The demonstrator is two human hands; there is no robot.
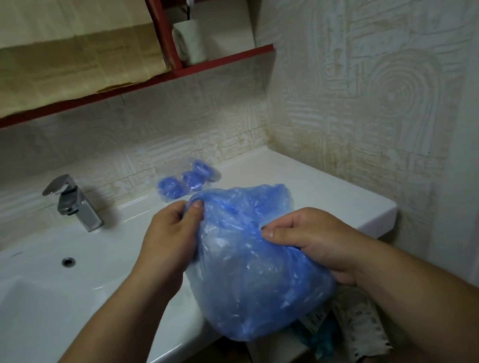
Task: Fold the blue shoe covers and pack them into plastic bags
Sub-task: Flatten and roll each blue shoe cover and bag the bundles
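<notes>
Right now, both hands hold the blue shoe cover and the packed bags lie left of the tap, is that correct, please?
Not quite: the head view shows the packed bags right of the tap. The left hand and right hand do hold the blue shoe cover.

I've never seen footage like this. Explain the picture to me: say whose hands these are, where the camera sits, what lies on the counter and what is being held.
There is no machine here. A person works with bare hands, and one camera worn on their head looks forward and down, so both arms reach in from the bottom. The left hand pinches the top edge of the blue shoe covers, a crumpled mass of thin plastic. The right hand grips its right side. The mass hangs over the front edge of the white washbasin counter. At the back of the counter lie small clear packed bags with rolled blue covers inside. A tap stands at the left.
</notes>
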